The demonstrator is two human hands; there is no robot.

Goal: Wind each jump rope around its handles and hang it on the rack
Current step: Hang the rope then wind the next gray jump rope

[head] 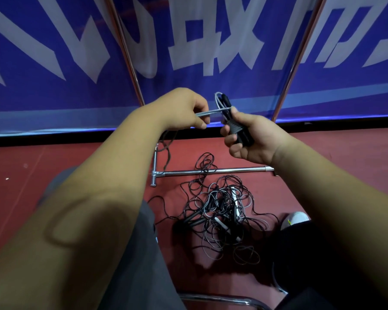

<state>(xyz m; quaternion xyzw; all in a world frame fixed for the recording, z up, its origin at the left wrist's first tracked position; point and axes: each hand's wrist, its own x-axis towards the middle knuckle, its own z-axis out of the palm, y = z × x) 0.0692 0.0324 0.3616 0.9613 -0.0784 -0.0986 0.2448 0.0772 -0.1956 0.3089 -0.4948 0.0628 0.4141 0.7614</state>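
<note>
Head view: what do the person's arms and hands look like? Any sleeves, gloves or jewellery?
The left arm and right arm are bare as far as the frame shows, with no sleeve in view. The left hand and right hand are ungloved; no watch, ring, band or marking shows on either.

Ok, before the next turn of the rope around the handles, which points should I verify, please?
1. Right hand grips the black handles: ok.
2. Left hand pinches the grey rope, stretched straight to the handles: ok.
3. Turns already wound lie tight: cannot tell.
4. Rope's tail is free of the tangled rope pile on the floor: cannot tell.
5. Hanging place of the rack in view: not ok, only its base bar and poles show.
</note>
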